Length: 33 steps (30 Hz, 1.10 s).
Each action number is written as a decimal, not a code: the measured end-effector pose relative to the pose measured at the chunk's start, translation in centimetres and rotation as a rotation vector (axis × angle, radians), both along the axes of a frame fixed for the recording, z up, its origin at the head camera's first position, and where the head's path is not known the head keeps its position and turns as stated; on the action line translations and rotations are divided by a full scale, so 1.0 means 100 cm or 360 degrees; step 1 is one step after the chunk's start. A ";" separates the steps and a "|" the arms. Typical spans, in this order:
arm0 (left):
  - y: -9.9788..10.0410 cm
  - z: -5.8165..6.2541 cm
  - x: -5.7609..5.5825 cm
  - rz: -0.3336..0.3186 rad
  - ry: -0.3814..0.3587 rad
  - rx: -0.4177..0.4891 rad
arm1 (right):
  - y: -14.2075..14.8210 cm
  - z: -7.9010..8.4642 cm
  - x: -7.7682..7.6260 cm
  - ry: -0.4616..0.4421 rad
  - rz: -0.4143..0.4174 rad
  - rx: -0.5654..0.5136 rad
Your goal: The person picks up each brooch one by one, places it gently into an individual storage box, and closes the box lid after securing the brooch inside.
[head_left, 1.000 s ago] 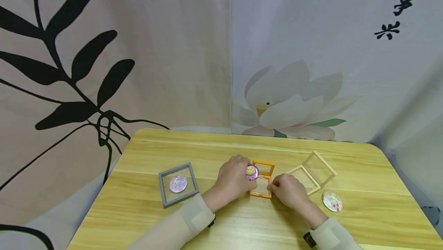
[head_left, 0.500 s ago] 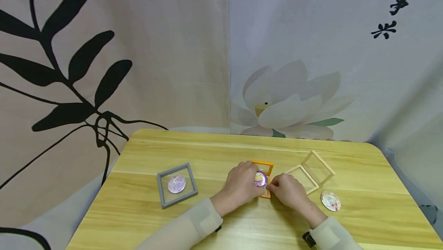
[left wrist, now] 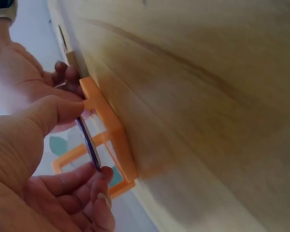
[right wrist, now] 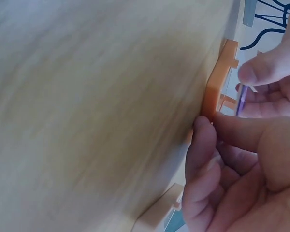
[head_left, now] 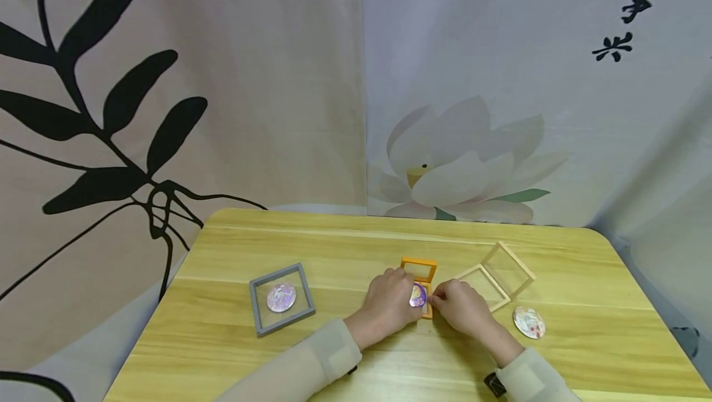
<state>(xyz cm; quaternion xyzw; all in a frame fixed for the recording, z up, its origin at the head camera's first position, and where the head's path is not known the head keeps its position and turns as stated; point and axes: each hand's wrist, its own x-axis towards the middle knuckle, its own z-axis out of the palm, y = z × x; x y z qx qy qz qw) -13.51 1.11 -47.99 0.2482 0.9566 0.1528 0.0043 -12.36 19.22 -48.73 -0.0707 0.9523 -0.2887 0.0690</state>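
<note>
In the head view my left hand [head_left: 388, 304] pinches a round purple badge [head_left: 418, 295] by its edges, thumb on one side and fingers on the other. The badge hovers tilted over the lower half of a hinged orange frame [head_left: 421, 261] with clear panes, lying open on the table. Seen from the left wrist, a small gap separates the badge [left wrist: 89, 145] from the orange frame [left wrist: 117, 130]. With thumb and index finger my right hand [head_left: 464, 309] pinches the frame's right edge; the right wrist view shows this grip on the orange side [right wrist: 214, 94].
A grey frame [head_left: 254, 309] lies left on the wooden table [head_left: 334, 235], a pinkish round badge [head_left: 281, 297] within its outline. To the right stands an opened pale wooden frame [head_left: 497, 284], with another round badge [head_left: 529, 323] in front of it. A printed curtain hangs behind.
My left hand has brought the badge rightward and down, from beside the orange frame to over its lower half. My right hand keeps its hold on the frame's edge. The view has shifted slightly.
</note>
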 end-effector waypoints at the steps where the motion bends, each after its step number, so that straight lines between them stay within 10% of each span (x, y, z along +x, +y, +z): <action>1: 0.000 -0.001 0.000 0.0005 -0.0008 -0.0011 | 0.000 0.000 0.000 -0.0002 0.0001 0.0000; 33: 0.002 -0.012 -0.009 0.0070 -0.0157 0.0098 | -0.001 0.000 0.000 0.0005 -0.0002 0.0018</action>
